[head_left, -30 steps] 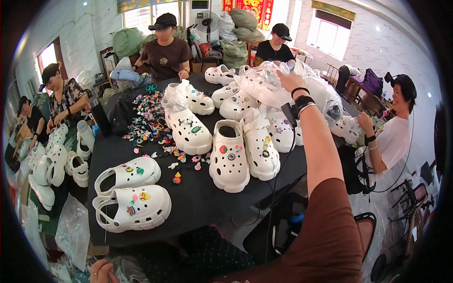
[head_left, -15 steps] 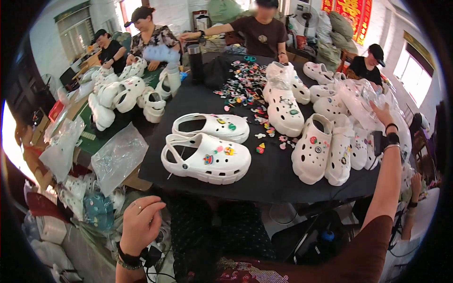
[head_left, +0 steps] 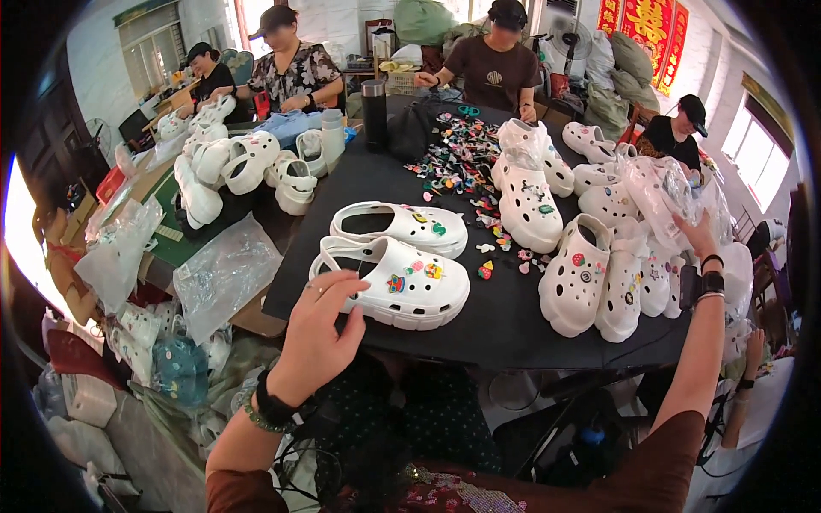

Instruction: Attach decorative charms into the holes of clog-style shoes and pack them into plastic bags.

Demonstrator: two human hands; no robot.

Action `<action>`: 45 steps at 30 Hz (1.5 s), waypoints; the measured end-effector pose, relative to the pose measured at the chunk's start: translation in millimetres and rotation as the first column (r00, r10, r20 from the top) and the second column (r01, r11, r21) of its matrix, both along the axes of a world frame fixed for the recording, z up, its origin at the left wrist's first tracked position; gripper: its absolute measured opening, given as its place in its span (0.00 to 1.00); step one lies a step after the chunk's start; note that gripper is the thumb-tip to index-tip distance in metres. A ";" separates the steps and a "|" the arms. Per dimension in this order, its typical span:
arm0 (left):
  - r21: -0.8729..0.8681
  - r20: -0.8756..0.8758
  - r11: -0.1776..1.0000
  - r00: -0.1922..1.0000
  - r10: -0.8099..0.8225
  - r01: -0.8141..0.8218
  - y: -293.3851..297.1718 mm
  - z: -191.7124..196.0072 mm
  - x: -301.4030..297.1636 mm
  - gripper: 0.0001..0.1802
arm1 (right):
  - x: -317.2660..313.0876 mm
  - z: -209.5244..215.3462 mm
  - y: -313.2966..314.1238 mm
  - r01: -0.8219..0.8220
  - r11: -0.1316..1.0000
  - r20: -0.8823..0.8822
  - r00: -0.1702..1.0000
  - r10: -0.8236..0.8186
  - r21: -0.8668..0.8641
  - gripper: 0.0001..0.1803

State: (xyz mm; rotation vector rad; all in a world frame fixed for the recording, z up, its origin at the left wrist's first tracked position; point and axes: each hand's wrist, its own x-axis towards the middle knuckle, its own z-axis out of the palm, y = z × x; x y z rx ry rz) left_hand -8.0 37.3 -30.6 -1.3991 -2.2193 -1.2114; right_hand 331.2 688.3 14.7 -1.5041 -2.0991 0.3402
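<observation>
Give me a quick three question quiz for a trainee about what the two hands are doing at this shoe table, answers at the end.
1. True or false: the left hand is next to the nearest white clog on the black table.
2. Multiple choice: what does the right hand reach into? A) a clear plastic bag, B) a black bottle, C) a cardboard box.
3. Fill in: the loose colourful pieces in the middle of the table are shoe ____.

Key
1. True; its fingers lie at the heel strap.
2. A; the clear plastic bag lies over white clogs at the right edge.
3. Charms; the pile of charms lies beyond the clog pair.
</observation>
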 end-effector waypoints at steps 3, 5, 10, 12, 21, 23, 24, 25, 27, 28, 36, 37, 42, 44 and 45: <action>0.047 -0.089 0.999 0.996 -0.010 0.014 28.8 1.4 -5.9 0.18 | 8.5 7.7 -38.7 -0.019 0.999 0.083 0.996 0.017 0.028 0.72; 0.055 -0.200 0.998 0.980 -0.007 0.018 55.1 -4.8 -14.1 0.19 | 37.6 -1.5 -28.4 -0.073 0.990 0.109 0.992 0.060 0.117 0.73; -0.148 -0.014 0.986 0.997 0.079 -0.080 64.5 -57.1 -53.7 0.24 | 10.0 -2.3 -80.3 -0.019 0.954 0.318 0.945 -0.081 0.298 0.65; -0.078 0.089 0.994 0.992 0.084 -0.078 63.2 -58.8 -49.9 0.26 | 14.8 7.5 -127.7 0.334 0.811 0.012 0.922 -0.387 0.481 0.61; -0.168 0.293 0.981 0.945 0.147 -0.101 86.5 -48.3 -50.2 0.28 | 112.8 -82.5 -137.7 0.592 0.801 0.281 0.786 -0.551 -0.088 0.59; -0.096 0.306 0.989 0.942 0.135 -0.111 89.3 -55.4 -62.9 0.26 | 115.9 -76.8 -128.9 0.512 0.859 0.337 0.806 -0.486 0.014 0.53; -0.148 0.332 0.984 0.932 0.146 -0.101 95.2 -52.1 -64.7 0.25 | 119.2 -75.5 -126.0 0.469 0.880 0.305 0.830 -0.467 0.070 0.47; -0.199 0.357 0.976 0.920 0.160 -0.092 100.0 -50.9 -67.3 0.25 | 123.3 -74.2 -119.9 0.454 0.888 0.305 0.838 -0.453 0.072 0.47; -0.200 0.286 0.976 0.948 0.142 -0.085 110.2 -57.3 -72.2 0.26 | 130.4 -70.1 -107.8 0.384 0.921 0.337 0.860 -0.383 0.068 0.45; -0.175 0.264 0.980 0.954 0.141 -0.097 113.5 -58.3 -68.8 0.26 | 131.3 -68.7 -105.6 0.374 0.924 0.350 0.858 -0.377 0.078 0.43; 0.043 0.414 0.999 0.909 -0.039 0.023 105.8 -74.8 -78.6 0.38 | 132.2 -82.6 -87.6 0.159 0.962 0.416 0.877 -0.241 0.222 0.40; 0.053 0.446 0.998 0.893 -0.057 0.037 101.5 -80.3 -87.2 0.38 | 135.5 -92.4 -79.3 0.128 0.953 0.451 0.858 -0.245 0.275 0.41; 0.064 0.550 0.988 0.821 -0.153 0.141 117.6 -58.0 -69.3 0.39 | 172.9 -93.8 -66.7 0.347 0.923 0.569 0.730 -0.378 0.169 0.44; 0.079 0.677 0.986 0.718 -0.159 0.144 105.0 -44.4 -61.5 0.38 | 137.3 -83.0 -85.7 0.486 0.856 0.384 0.767 -0.514 0.176 0.39; 0.070 0.619 0.989 0.773 -0.143 0.127 103.9 -53.8 -67.4 0.37 | 129.9 -78.4 -86.6 0.452 0.821 0.337 0.757 -0.560 0.349 0.35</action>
